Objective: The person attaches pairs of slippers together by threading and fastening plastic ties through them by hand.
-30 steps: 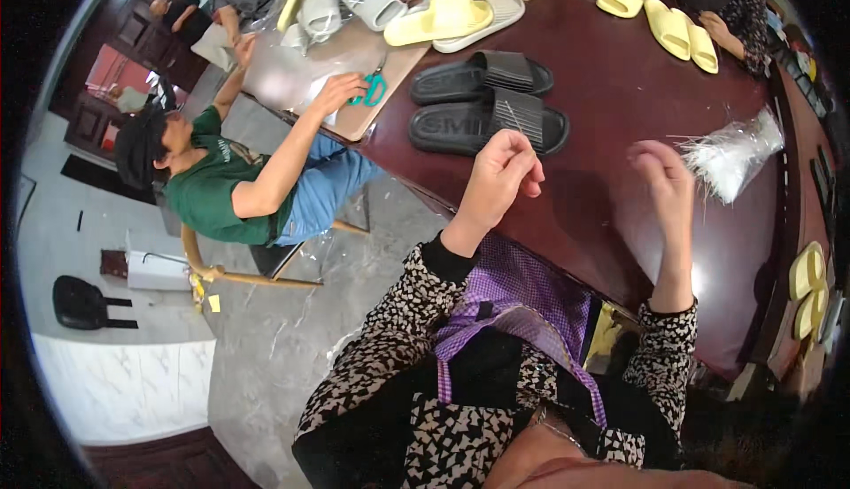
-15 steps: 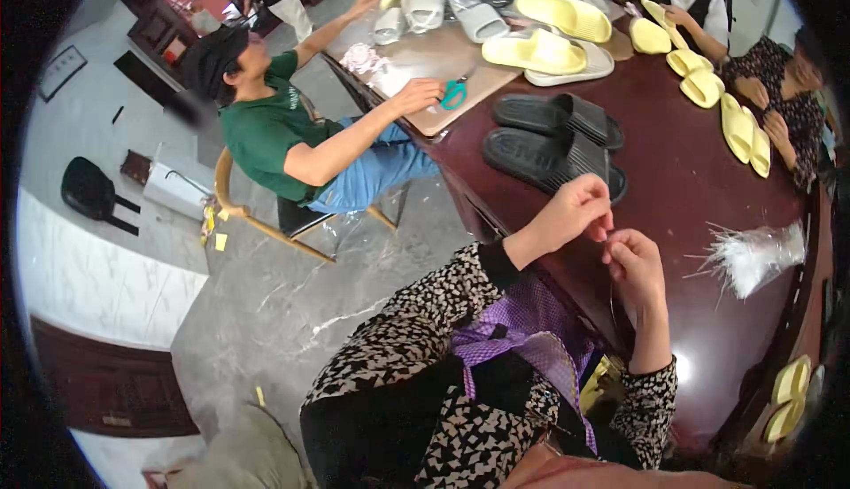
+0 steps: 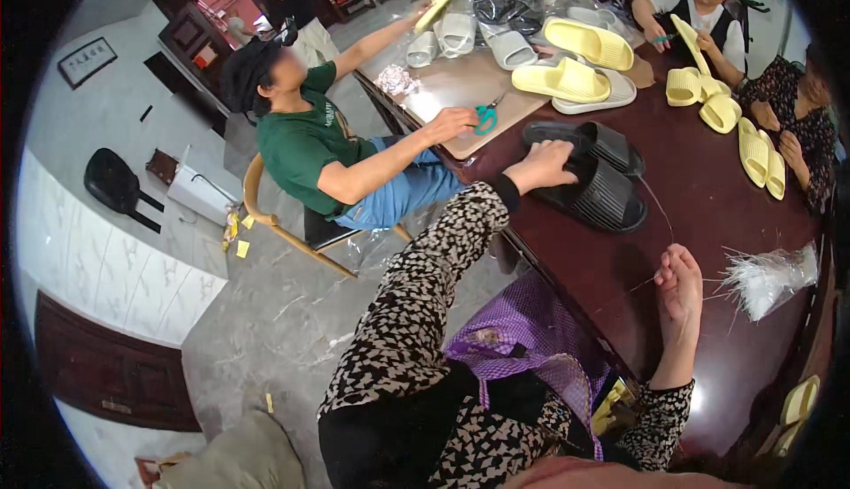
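Note:
Two black slide sandals lie side by side on the dark red table in front of me. My left hand (image 3: pixel 544 166) reaches over the nearer black slide (image 3: pixel 609 197), its fingers closed on the inner edge by the footbed. The farther black slide (image 3: pixel 613 146) lies just beyond my fingers. To the right, above the table's near part, my right hand (image 3: pixel 680 278) pinches a thin clear plastic strand (image 3: pixel 657 197). One length of it rises toward the black slides, and another end sticks out to the left of my fingertips.
A bundle of clear strands (image 3: pixel 768 281) in a plastic wrap lies right of my right hand. Yellow slides (image 3: pixel 567 80) and grey slides stand farther back. At left a person in green holds teal-handled scissors (image 3: pixel 485 119) on a board; other people work at the far right.
My hands have parted. The left moved up and away onto the nearer black slide; the right moved lower right with the strand. The whole view has shifted slightly.

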Motion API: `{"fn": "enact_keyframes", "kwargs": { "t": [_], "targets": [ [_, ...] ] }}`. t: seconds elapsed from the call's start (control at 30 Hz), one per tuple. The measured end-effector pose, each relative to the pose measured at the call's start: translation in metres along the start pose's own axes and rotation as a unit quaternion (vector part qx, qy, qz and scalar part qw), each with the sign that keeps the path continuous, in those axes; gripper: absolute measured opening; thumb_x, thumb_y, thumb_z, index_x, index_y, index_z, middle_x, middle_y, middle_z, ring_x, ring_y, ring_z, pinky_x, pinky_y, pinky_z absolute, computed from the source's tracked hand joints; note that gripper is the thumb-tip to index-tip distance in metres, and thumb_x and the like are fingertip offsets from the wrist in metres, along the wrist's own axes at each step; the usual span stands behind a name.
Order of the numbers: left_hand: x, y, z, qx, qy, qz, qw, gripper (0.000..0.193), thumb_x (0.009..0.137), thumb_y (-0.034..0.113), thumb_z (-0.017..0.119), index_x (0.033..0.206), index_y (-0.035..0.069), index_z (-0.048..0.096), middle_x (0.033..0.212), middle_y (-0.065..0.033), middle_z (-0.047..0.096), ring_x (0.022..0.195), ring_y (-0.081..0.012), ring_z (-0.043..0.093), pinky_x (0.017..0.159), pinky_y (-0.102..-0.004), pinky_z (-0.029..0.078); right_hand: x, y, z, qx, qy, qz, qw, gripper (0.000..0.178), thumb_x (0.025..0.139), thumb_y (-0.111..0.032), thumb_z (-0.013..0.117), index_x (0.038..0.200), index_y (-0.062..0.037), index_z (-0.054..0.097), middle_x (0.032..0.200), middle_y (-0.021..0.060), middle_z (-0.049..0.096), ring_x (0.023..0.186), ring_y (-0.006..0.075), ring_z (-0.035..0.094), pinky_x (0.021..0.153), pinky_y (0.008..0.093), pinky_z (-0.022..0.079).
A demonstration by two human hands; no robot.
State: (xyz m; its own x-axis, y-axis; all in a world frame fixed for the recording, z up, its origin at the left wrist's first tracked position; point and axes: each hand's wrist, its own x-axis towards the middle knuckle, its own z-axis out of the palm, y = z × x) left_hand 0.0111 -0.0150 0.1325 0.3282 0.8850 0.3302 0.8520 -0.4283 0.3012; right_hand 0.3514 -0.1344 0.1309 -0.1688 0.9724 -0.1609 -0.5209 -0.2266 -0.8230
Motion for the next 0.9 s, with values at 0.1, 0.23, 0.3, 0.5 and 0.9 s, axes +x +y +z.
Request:
{"fn": "enact_keyframes", "kwargs": {
  "t": [0.1,0.23,0.3,0.5,0.9],
  "targets": [
    [0.011,0.01,0.007,0.016,-0.066,0.021,0.997,0.048,0.076,0.025,0.066,0.115,0.001,0.054,0.115,-0.0163,0.055,0.106,-0.038,0.05,0.091,-0.0456,0.04,0.003,0.002,-0.011,0.011,-0.007,-0.003,1.0,0.004,0.09,-0.009,0.053,0.093,-0.0057,0.055,0.077,0.0012,0.053,0.057,0.0064,0.047,0.051,0.0219,0.043],
    [0.021,0.017,0.022,0.063,-0.051,0.029,0.996,0.035,0.075,0.027,0.067,0.101,0.004,0.063,0.107,-0.0165,0.055,0.102,-0.0381,0.049,0.088,-0.0489,0.039,0.006,-0.002,-0.017,0.03,0.001,-0.012,0.999,0.005,0.09,-0.009,0.054,0.094,-0.0056,0.055,0.078,0.0012,0.054,0.059,0.0061,0.048,0.053,0.0219,0.044],
    [0.024,0.018,0.034,0.059,-0.03,0.056,0.996,0.03,0.075,0.027,0.066,0.095,0.005,0.065,0.103,-0.0166,0.056,0.098,-0.0372,0.052,0.084,-0.0476,0.042,0.006,-0.006,-0.016,0.039,0.005,-0.016,0.999,0.006,0.09,-0.009,0.054,0.094,-0.0056,0.055,0.079,0.0012,0.055,0.059,0.0059,0.048,0.054,0.0217,0.044],
    [0.024,0.079,0.05,-0.033,-0.046,0.089,0.994,0.029,0.075,0.027,0.066,0.086,0.001,0.066,0.094,-0.02,0.057,0.086,-0.0375,0.058,0.073,-0.0449,0.048,0.009,-0.016,-0.038,0.108,0.022,-0.055,0.992,0.007,0.092,-0.01,0.054,0.096,-0.0049,0.054,0.08,0.0013,0.057,0.061,0.0065,0.049,0.057,0.0215,0.043],
    [-0.01,0.155,0.062,-0.223,-0.052,0.075,0.971,0.041,0.077,0.03,0.067,0.087,-0.009,0.06,0.088,-0.0268,0.056,0.081,-0.0409,0.059,0.074,-0.0426,0.049,0.014,-0.024,-0.071,0.118,0.023,-0.11,0.987,0.01,0.092,-0.013,0.056,0.097,-0.0056,0.056,0.081,0.0004,0.057,0.062,0.0059,0.048,0.059,0.0223,0.043]
  ]
}}
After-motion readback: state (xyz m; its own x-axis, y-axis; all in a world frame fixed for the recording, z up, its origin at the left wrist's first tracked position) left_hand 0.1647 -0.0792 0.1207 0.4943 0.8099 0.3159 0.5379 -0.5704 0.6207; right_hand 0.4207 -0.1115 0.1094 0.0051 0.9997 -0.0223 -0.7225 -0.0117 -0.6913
